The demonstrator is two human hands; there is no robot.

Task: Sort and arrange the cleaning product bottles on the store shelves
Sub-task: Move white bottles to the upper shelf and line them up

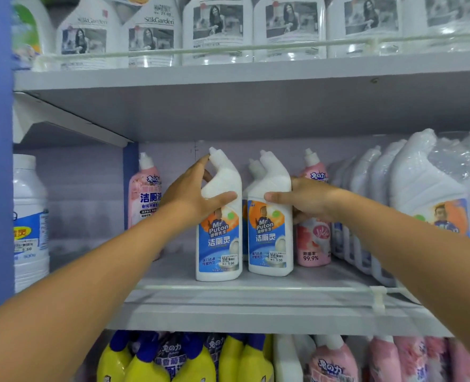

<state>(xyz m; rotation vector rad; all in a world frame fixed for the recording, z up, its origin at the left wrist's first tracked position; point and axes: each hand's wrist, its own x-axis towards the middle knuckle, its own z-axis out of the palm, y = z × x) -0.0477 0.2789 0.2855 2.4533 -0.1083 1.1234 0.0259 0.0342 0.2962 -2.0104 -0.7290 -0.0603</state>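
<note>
Two bare arms reach in over the grey shelf [255,307] edge. The left hand [195,197] grips a white toilet cleaner bottle [220,230] at its angled neck, thumb across the front. The right hand [302,199] clasps its twin [269,232] just beside it, likely to line up the pair, labels forward. Further back, pink bottles [313,238] stand either side.
</note>
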